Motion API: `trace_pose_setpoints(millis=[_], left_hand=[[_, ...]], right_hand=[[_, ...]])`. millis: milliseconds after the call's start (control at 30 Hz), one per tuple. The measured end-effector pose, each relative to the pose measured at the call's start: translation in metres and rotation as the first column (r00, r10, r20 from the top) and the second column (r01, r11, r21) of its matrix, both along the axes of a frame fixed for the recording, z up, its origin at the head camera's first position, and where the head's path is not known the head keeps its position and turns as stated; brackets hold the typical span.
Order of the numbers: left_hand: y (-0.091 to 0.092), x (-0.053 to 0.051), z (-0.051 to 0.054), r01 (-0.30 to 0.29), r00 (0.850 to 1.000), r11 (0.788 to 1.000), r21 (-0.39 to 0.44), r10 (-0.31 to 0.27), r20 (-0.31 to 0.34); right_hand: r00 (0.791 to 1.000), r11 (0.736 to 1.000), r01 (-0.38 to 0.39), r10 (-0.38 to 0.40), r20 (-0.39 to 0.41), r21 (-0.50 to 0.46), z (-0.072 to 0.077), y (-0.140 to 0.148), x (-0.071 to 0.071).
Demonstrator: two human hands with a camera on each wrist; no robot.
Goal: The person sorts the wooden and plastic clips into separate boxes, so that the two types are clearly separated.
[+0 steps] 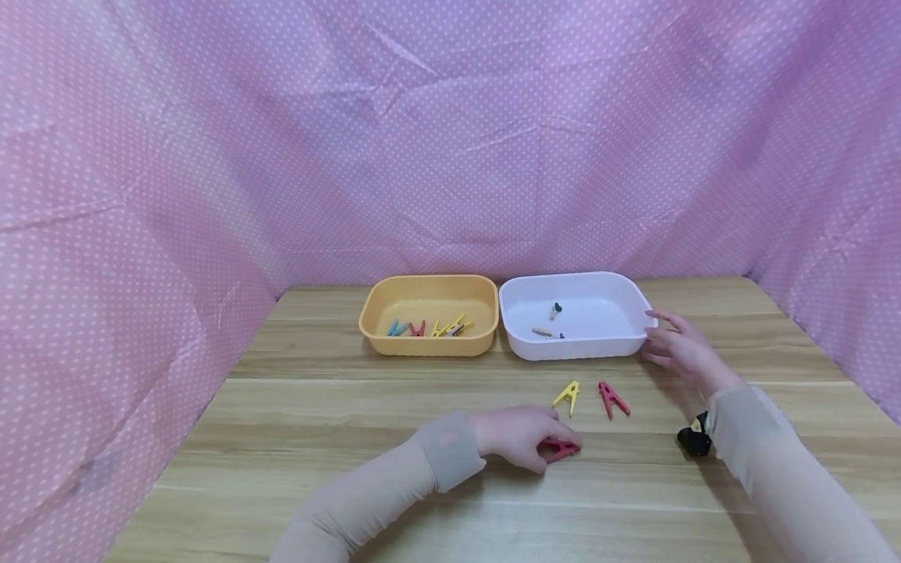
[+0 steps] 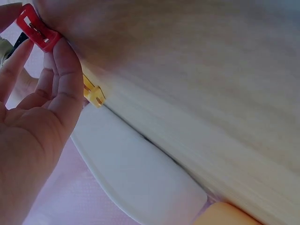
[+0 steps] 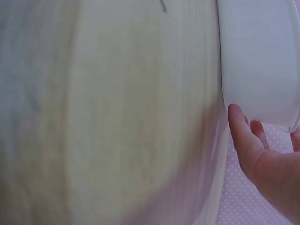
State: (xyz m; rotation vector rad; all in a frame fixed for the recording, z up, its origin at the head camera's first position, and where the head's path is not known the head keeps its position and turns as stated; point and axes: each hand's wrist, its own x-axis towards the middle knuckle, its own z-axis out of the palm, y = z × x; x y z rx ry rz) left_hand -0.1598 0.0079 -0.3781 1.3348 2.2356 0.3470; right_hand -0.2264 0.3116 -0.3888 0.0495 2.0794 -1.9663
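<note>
My left hand (image 1: 519, 438) pinches a red clothespin (image 1: 561, 448) low over the wooden table. In the left wrist view, thumb and fingertips meet the sides of that red clothespin (image 2: 38, 29). My right hand (image 1: 683, 349), fingers loosely extended, touches the right end of the white bin (image 1: 577, 349). The right wrist view has the right hand (image 3: 262, 159) at the corner of the white bin (image 3: 260, 61). A yellow clothespin (image 1: 567, 396) and another red clothespin (image 1: 614, 399) lie on the table between the hands and the white bin.
Left of the white bin stands a yellow-orange bin (image 1: 429, 346) with several coloured clothespins inside. A few small wooden clips (image 1: 542, 332) lie in the white bin. A black object (image 1: 694, 442) shows by the right wrist. Pink dotted cloth (image 1: 450, 156) hangs behind the table.
</note>
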Motion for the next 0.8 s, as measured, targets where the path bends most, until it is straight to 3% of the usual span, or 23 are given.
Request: trace_pose_setpoints(millis=[267,500,800], left_hand=[[-0.012,-0.005,0.005,-0.070,0.997,0.992,0.106,0.072,-0.021],[-0.023,-0.013,0.014,-0.134,0.991,0.968,0.211,0.131,0.027],[-0.032,-0.015,0.028,-0.170,0.983,0.937,0.304,0.183,-0.016]], right_hand=[[1.000,0.999,-0.013,0.013,0.019,0.048,0.001,0.000,-0.001],[1.000,0.999,-0.005,0.004,0.030,0.039,0.001,0.000,-0.001],[1.000,0.999,-0.008,0.007,0.030,0.047,0.002,-0.001,-0.001]])
